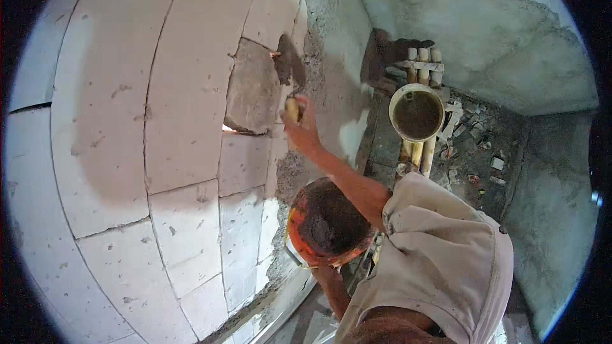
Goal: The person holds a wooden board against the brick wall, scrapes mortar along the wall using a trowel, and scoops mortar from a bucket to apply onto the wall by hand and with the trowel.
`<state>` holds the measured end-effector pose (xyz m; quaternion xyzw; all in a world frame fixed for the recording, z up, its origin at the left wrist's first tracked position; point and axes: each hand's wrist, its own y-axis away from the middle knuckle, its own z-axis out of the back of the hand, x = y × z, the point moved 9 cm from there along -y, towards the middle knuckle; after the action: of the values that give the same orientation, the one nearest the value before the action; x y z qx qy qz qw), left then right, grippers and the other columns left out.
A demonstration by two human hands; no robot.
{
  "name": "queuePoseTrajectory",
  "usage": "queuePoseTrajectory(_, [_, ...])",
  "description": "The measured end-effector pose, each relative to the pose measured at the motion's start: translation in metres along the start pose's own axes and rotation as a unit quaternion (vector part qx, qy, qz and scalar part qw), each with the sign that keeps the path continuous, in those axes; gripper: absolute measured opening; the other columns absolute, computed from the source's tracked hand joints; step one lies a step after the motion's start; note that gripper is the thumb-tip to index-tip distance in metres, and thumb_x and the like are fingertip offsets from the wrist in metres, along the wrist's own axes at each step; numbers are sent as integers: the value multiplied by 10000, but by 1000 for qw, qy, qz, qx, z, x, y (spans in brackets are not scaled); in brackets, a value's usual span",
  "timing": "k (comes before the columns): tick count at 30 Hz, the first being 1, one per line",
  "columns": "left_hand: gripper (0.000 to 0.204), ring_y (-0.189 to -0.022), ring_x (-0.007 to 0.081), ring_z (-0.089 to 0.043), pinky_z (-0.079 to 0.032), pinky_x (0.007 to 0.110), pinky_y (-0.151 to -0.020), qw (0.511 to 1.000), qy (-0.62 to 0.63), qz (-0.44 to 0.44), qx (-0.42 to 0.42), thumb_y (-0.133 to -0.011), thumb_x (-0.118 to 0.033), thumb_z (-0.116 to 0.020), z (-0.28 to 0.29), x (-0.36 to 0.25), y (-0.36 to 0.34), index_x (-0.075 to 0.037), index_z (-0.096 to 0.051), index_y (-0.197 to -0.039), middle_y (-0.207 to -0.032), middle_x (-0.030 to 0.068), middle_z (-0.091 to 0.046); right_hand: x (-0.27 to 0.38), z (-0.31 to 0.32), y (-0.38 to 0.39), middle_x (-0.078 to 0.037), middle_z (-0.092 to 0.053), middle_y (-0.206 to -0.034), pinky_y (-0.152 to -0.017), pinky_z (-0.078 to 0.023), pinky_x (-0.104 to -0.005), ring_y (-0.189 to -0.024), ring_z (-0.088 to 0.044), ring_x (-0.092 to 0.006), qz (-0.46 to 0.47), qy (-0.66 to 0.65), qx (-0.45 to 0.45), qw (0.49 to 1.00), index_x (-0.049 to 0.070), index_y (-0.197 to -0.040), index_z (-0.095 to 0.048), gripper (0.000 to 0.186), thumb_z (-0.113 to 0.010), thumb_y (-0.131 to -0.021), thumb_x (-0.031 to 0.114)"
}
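Observation:
My right hand (pixel 301 121) grips the wooden handle of a trowel (pixel 292 107) against the wall of pale blocks (pixel 178 76). The trowel's blade is hard to make out against a dark mortar-coloured patch (pixel 287 60). Beside it sits a rough grey block piece (pixel 248 89) with gaps at its edges. Lower down, my left hand (pixel 324 274) holds the rim or underside of an orange bucket (pixel 299 242) with dark wet mortar (pixel 331 223) inside; its fingers are partly hidden.
A pale bucket (pixel 395 114) of murky grey contents stands on bound bamboo poles (pixel 422 57) to the right. Rubble (pixel 478 146) lies on the floor below them. Rough grey walls (pixel 478 32) enclose the right side, and a rough mortar strip (pixel 293 172) runs along the block wall.

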<state>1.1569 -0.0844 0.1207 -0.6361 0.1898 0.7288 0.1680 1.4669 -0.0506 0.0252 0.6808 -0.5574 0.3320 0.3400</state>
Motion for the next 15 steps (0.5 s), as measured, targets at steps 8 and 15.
queuePoseTrajectory(8, [692, -1195, 260, -506, -394, 375, -1010, 996, -66, -46, 29, -874, -361, -645, -9, -22, 12, -10, -377, -1406, -1298, 103, -521, 68, 126, 98, -88, -564, -1007, -672, -508, -332, -808, -580, -178, -232, 102, 230, 940, 119, -1285, -375, 474, -651, -911, 214])
queuePoseTrajectory(15, [558, -1019, 225, -603, -528, 357, -836, 976, 16, 203, -72, -825, -69, -621, 83, 124, 25, -46, -431, -1350, -1176, 109, -573, 109, 150, 192, -187, -636, -1023, -740, -530, -449, -898, -653, -335, -93, 540, 515, 659, 83, -1220, -479, 422, -612, -906, 330])
